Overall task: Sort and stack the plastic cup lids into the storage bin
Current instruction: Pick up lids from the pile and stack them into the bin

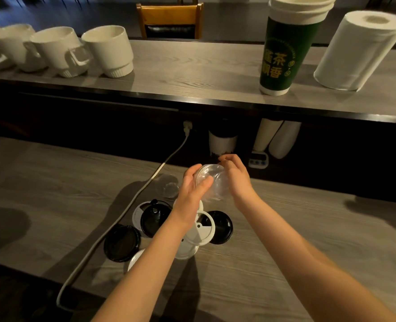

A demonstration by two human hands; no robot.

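Both my hands hold a stack of clear dome lids [212, 181] above the lower counter. My left hand [193, 189] grips its near left side, thumb across the front. My right hand [235, 176] grips the far right edge with curled fingers. Another clear lid [169, 185] lies on the counter just left of my hands. Below my wrists lies a loose cluster: black lids [122, 242], [154, 219], [221, 226] and white lids [201, 228], [135, 259], partly hidden by my left forearm. No storage bin shows.
A white power cord [132, 203] runs from a wall plug across the counter, left of the lids. The raised shelf carries white mugs [108, 51], a stack of green paper cups [285, 47] and a paper towel roll [357, 52]. Cups and a timer [258, 160] sit under the shelf.
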